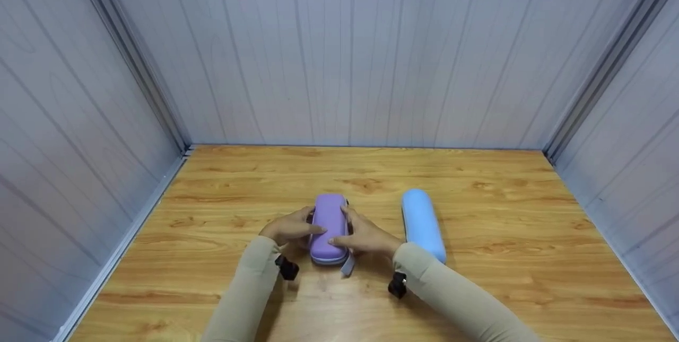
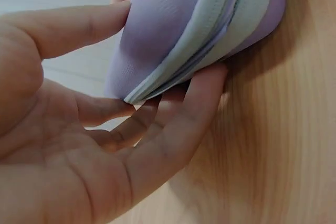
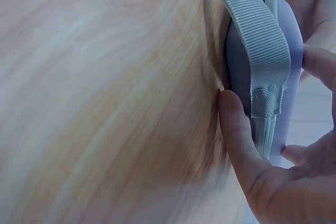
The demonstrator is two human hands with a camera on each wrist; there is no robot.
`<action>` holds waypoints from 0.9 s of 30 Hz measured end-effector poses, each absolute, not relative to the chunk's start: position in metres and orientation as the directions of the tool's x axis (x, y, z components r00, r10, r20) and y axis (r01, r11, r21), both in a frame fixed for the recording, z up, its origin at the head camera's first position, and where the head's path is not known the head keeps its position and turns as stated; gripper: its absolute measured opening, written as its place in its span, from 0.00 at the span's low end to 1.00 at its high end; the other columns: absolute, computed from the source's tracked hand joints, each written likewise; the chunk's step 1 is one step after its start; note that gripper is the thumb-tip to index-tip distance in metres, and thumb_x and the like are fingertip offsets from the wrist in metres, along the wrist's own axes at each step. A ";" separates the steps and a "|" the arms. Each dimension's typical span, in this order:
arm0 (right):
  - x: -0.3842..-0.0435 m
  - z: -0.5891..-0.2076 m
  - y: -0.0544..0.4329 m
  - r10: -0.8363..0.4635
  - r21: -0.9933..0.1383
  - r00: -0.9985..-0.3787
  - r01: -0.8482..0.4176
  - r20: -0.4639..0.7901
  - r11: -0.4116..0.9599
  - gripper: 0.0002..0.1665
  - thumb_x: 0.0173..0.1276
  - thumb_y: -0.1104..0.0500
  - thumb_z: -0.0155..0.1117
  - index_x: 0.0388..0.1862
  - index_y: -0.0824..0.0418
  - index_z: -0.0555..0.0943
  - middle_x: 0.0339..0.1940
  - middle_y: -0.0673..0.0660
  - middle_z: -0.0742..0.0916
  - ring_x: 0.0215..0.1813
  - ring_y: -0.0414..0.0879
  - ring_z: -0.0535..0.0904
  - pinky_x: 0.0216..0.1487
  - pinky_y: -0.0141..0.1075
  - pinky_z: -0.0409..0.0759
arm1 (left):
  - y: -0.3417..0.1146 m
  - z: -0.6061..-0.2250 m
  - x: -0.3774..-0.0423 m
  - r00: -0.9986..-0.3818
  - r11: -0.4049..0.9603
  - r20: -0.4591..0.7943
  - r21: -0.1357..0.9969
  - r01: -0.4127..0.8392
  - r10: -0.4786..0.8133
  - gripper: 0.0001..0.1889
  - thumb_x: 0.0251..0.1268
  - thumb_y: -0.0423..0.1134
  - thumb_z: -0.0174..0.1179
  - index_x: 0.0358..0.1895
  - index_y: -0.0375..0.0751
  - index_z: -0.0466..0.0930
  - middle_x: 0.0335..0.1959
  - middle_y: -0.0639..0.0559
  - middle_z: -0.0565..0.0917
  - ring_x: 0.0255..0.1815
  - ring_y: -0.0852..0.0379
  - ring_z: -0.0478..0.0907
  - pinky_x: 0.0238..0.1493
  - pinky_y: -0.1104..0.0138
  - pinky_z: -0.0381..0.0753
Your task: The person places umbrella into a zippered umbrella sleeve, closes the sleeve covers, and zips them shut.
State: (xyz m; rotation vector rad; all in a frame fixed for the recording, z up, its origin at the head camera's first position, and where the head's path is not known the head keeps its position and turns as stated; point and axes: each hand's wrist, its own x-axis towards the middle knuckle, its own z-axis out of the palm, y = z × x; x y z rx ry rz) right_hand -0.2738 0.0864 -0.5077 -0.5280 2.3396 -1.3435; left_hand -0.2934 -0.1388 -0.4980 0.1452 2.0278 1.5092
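A purple zip case [image 1: 329,215] with rounded ends lies lengthwise on the table, gripped from both sides. My left hand [image 1: 290,227] holds its left side, thumb on the lid and fingers curled at the lower edge; the left wrist view shows the pale zip band [image 2: 210,40] between them. On the opposite side, my right hand [image 1: 370,236] has its thumb on top and its fingers along the side. A grey ribbed strap loop [image 3: 268,45] sticks out at the case's near end, beside the right fingers. The underside of the case is hidden.
To the right lies a longer light-blue case [image 1: 423,222], its near part close to the right wrist. The wood-grain table [image 1: 228,183] is bounded by pale panelled walls [image 1: 339,55] at the back and both sides.
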 end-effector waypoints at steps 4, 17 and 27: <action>-0.275 -0.506 0.087 -0.503 -0.870 -0.850 -0.124 -0.155 0.477 0.62 0.64 0.46 0.73 0.82 0.64 0.44 0.78 0.72 0.59 0.73 0.60 0.64 0.72 0.51 0.63 | -0.139 -0.500 -0.292 -0.812 0.308 -0.391 0.911 -0.273 0.434 0.46 0.66 0.34 0.64 0.81 0.36 0.43 0.77 0.32 0.55 0.68 0.31 0.65 0.54 0.44 0.80; -0.302 -0.491 0.114 -0.416 -0.855 -0.870 0.011 -0.264 0.519 0.42 0.71 0.51 0.65 0.77 0.64 0.60 0.61 0.70 0.78 0.53 0.59 0.80 0.56 0.50 0.79 | -0.135 -0.501 -0.288 -0.820 0.280 -0.354 0.928 -0.247 0.450 0.45 0.67 0.34 0.64 0.81 0.39 0.45 0.75 0.30 0.58 0.70 0.32 0.63 0.54 0.39 0.77; -0.321 -0.490 0.114 -0.352 -0.765 -0.901 -0.037 -0.252 0.643 0.25 0.73 0.58 0.61 0.65 0.67 0.74 0.47 0.62 0.85 0.39 0.49 0.82 0.43 0.40 0.81 | -0.127 -0.498 -0.283 -0.798 0.304 -0.371 0.920 -0.247 0.475 0.45 0.67 0.34 0.64 0.81 0.38 0.45 0.73 0.31 0.60 0.67 0.33 0.68 0.52 0.43 0.80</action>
